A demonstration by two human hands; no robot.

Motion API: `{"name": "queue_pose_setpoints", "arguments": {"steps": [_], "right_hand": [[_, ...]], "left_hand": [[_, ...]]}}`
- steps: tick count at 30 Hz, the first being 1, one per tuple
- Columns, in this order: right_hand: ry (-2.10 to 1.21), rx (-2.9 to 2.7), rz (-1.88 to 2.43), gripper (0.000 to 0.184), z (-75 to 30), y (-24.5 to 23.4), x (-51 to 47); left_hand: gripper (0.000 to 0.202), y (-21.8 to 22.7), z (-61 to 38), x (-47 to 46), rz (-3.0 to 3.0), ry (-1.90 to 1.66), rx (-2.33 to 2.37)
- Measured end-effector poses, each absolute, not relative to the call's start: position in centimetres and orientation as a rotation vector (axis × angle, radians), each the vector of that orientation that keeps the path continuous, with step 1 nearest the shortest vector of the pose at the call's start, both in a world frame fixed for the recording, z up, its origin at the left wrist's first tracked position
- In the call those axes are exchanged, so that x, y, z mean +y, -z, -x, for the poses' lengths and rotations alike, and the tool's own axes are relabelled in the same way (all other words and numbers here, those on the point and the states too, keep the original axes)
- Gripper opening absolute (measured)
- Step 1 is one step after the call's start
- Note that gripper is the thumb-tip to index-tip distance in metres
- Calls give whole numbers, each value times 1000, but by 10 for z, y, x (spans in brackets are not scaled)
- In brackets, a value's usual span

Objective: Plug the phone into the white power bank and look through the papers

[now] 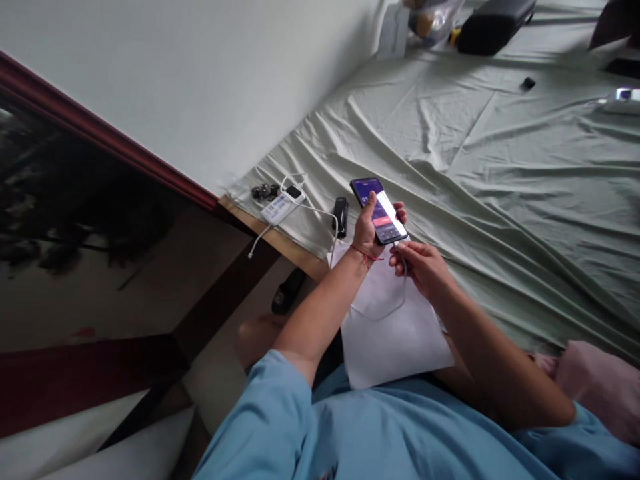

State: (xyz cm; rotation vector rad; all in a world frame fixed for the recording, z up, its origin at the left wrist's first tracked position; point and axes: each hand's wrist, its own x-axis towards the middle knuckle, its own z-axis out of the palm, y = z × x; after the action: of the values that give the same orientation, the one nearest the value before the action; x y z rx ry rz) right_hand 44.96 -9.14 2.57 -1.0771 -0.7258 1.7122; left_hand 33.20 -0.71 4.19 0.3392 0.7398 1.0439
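A smartphone (379, 208) with a lit purple and white screen rests in my left hand (367, 227), thumb over its front and fingertips showing at the far edge. At the phone's lower end, my right hand (420, 263) pinches the end of a white charging cable (404, 290). Whether the plug is fully in the port I cannot tell. The cable loops down over white paper (395, 347) on my lap. A small black device (341, 217) lies on the sheet just left of my left hand.
A white box (280, 208) with a small black-faced device (294, 192) and white cables sits near the bed's corner. Dark earphone-like items (264, 192) lie beside it. A black case (495, 27) stands at the back of the green bedsheet (425, 127). A dark red-framed panel (100, 143) is at left.
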Motion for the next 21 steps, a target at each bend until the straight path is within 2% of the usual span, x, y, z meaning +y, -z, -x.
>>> {"name": "queue_pose_setpoints", "arguments": {"steps": [7, 15, 21], "right_hand": [[-1704, -725, 1059, 44, -447, -22, -94], [-1787, -737, 1094, 45, -460, -19, -91], [-1758, -585, 921, 32, -471, -19, -86]], "left_hand": [[63, -38, -335, -14, -287, -1058, 745], [74, -45, -332, -14, -361, -1051, 752], [69, -57, -330, -16, -436, -1075, 724]]}}
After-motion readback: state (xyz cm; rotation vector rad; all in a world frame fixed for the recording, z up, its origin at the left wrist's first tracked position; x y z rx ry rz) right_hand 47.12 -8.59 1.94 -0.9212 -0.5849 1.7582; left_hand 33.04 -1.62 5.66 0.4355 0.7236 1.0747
